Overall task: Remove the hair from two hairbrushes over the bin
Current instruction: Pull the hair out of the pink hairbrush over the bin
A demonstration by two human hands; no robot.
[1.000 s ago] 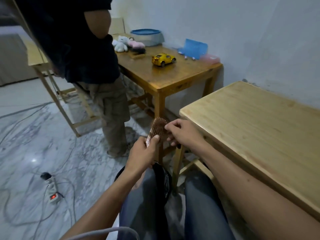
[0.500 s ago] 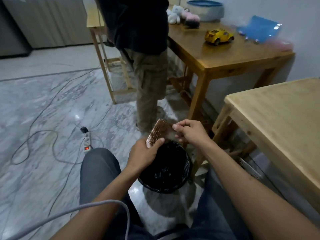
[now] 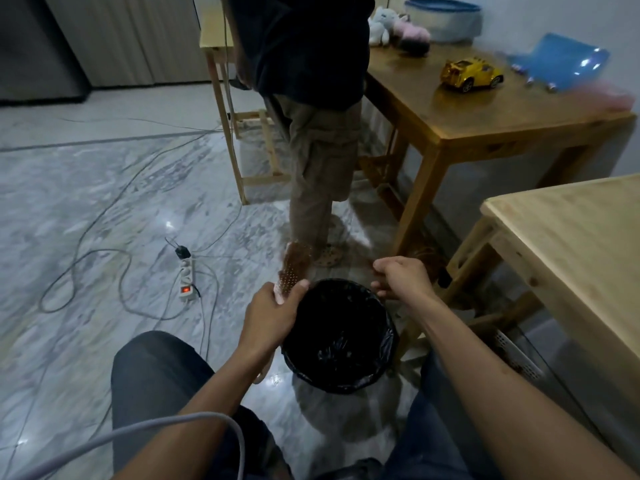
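Observation:
My left hand grips a brown hairbrush by its lower end, bristle pad facing up and right, at the left rim of a bin lined with a black bag. That bin stands on the floor between my knees. My right hand hovers over the bin's far right rim, apart from the brush, with fingertips pinched together; thin strands of hair seem to stretch from them toward the brush, too faint to be sure. A second hairbrush lies on the far wooden table beside plush toys.
A person in tan trousers stands just beyond the bin. A light wooden table is at my right, a darker table with a yellow toy car behind it. A power strip and cables lie on the marble floor at left.
My view has tilted down and left, bringing the bin fully into sight. My right hand has pulled away from the brush to the right, over the bin's far rim.

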